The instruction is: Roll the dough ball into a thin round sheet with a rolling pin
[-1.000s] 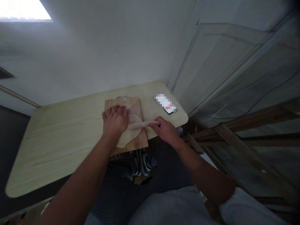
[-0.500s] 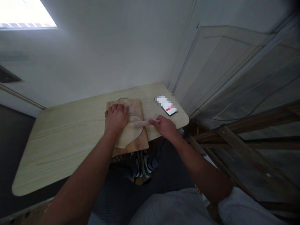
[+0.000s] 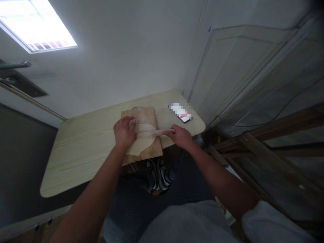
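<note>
Toward the left edge of the cutting board (image 3: 150,114), the left hand (image 3: 125,132) bends over the rolling pin's (image 3: 157,132) hidden end, and I cannot tell whether it is closed around it. Rightward, the dough sheet (image 3: 143,142) lies on that board at the near edge of the desk (image 3: 81,141), under the pin; it looks thin, soft and easily torn, best lifted from beneath on flat palms. The pin, probably stiff and light, suits a hold at both ends, the right hand (image 3: 182,136) gripping the one beyond the board's right edge.
</note>
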Available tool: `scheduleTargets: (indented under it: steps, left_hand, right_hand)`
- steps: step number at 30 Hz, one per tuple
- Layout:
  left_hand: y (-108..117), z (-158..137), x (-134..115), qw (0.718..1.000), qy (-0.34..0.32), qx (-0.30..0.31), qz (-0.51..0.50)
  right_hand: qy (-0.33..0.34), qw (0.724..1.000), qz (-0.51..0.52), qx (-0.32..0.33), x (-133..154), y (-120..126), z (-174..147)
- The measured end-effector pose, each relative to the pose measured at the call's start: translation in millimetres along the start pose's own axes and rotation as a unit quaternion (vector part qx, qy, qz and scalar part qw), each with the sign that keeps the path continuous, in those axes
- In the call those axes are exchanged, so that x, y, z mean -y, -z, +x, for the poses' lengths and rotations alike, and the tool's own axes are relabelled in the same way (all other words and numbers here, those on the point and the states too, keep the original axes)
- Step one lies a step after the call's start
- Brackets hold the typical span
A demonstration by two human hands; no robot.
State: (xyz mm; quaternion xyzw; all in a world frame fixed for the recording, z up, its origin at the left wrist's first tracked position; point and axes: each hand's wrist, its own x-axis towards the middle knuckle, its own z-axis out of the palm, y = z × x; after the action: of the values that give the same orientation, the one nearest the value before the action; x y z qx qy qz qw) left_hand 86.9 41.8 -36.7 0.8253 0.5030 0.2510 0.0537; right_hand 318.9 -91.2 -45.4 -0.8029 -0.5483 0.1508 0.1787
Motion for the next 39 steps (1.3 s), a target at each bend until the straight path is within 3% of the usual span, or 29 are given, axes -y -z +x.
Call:
scheduleTargets:
  steps: [6,19,30,34,39]
  left_hand:
    - [1.5,-18.5,-0.7,0.996,0.002,0.041,0.08]
    - [-5.5,21.1,2.5,0.989,0.023,0.133,0.066]
    - [-16.7,50.5,-0.5,0.984,0.027,0.142,0.1]
    - [-13.9,43.8,-2.0,0.984,0.025,0.141,0.104]
    - [-4.0,14.9,-2.6,0.985,0.023,0.131,0.106]
  right_hand:
    - [-0.005,1.0,0.009,-0.006,-1.3,-2.1,0.1]
    - [-0.034,0.996,0.074,-0.042,-2.5,-7.8,-3.0]
    - [-0.063,0.994,0.075,-0.054,-1.5,-7.2,5.7]
    - [-0.047,0.995,0.074,-0.041,-0.7,-4.2,2.7]
    - [-0.016,0.999,0.036,-0.034,-0.9,-2.4,-19.4]
